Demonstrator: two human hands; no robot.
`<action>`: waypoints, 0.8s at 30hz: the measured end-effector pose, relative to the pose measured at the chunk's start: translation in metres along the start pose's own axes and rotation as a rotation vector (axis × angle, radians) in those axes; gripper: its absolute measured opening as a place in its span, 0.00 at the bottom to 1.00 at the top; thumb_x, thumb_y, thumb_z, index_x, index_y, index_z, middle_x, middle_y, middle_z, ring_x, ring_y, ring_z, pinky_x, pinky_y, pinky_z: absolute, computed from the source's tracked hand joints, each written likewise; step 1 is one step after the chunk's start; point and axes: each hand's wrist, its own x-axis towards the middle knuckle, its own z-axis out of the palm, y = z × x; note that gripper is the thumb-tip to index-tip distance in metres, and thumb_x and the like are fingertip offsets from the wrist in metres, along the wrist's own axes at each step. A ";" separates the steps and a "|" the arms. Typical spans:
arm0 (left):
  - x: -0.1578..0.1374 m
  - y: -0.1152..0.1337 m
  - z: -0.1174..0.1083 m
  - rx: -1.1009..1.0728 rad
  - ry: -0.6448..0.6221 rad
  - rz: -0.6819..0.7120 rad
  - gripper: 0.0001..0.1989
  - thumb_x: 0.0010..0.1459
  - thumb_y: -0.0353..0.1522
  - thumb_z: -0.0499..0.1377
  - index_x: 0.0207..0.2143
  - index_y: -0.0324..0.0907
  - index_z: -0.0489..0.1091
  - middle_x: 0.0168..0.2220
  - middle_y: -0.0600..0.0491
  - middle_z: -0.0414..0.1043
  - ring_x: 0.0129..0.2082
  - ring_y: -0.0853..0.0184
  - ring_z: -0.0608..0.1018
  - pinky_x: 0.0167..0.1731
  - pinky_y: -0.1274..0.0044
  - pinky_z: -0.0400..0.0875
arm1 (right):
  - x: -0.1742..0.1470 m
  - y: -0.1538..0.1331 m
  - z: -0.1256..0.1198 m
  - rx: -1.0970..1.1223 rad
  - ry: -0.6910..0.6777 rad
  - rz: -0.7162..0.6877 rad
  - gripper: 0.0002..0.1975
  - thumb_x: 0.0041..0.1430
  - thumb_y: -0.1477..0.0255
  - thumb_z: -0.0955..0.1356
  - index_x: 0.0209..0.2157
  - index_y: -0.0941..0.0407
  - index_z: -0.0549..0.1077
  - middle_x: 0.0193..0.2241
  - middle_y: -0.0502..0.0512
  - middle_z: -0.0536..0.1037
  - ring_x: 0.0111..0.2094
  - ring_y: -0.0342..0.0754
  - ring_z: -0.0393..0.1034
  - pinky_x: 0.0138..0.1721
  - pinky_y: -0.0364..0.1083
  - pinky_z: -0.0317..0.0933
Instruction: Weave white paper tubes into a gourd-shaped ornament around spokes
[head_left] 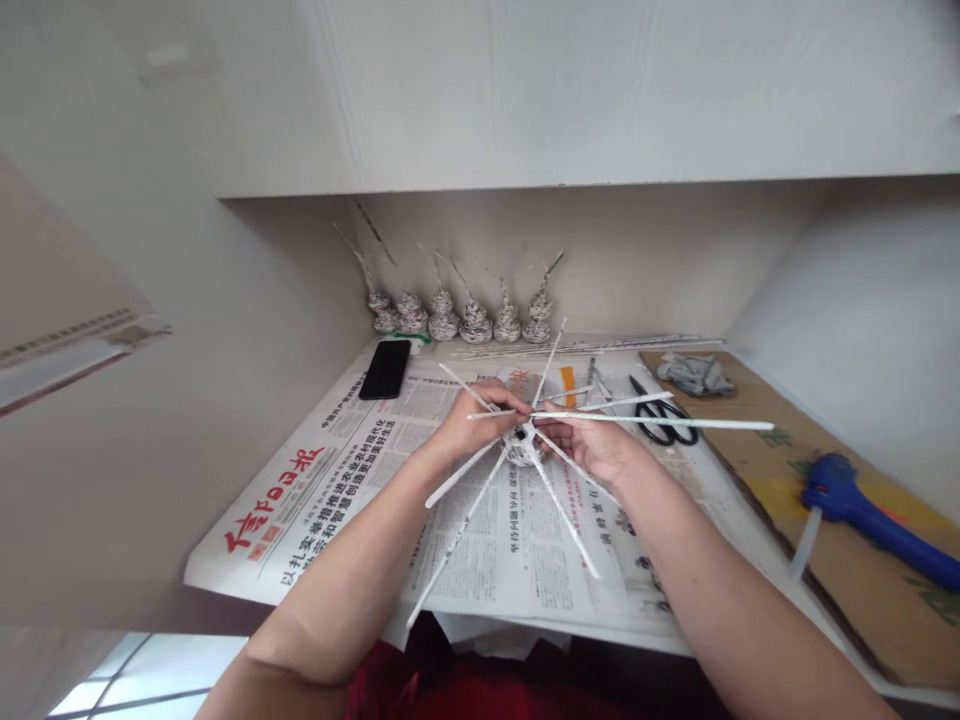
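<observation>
Between my hands is a small woven paper gourd (525, 448), with rolled paper sticks (564, 510) fanning out from it in several directions. My left hand (484, 412) is closed on the far left side of the weave, its fingertips at the base of the sticks. My right hand (583, 440) curls around the right side, with thumb and fingers at a long paper stick (690, 422) that points right. Part of the gourd's body is hidden behind the fingers.
Newspaper (352, 500) covers the table. Finished-looking woven gourds (476, 322) line the back wall. A black phone (385, 369) lies left, black scissors (666, 424) right. Cardboard (847, 590) at right bears a blue glue gun (862, 510) and a crumpled grey cloth or wrapper (696, 375).
</observation>
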 end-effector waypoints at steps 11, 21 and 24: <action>0.002 0.000 -0.003 -0.280 -0.028 -0.235 0.14 0.41 0.34 0.70 0.32 0.36 0.76 0.29 0.49 0.77 0.27 0.68 0.76 0.31 0.77 0.70 | -0.008 -0.003 0.011 0.027 -0.004 0.056 0.14 0.35 0.71 0.79 0.26 0.60 0.77 0.21 0.53 0.78 0.21 0.44 0.71 0.23 0.43 0.69; 0.000 -0.001 -0.004 -0.286 -0.071 -0.296 0.12 0.43 0.34 0.69 0.31 0.36 0.77 0.29 0.49 0.78 0.27 0.68 0.77 0.30 0.78 0.69 | -0.014 -0.003 0.017 -0.023 0.049 -0.050 0.15 0.34 0.69 0.79 0.25 0.60 0.75 0.19 0.52 0.77 0.20 0.44 0.69 0.23 0.43 0.66; 0.002 -0.007 -0.006 -0.339 -0.088 -0.300 0.12 0.43 0.34 0.69 0.31 0.37 0.77 0.30 0.50 0.78 0.27 0.69 0.76 0.31 0.78 0.69 | -0.014 -0.004 0.016 -0.062 0.062 -0.062 0.16 0.34 0.68 0.78 0.26 0.59 0.74 0.20 0.52 0.78 0.21 0.44 0.70 0.24 0.43 0.66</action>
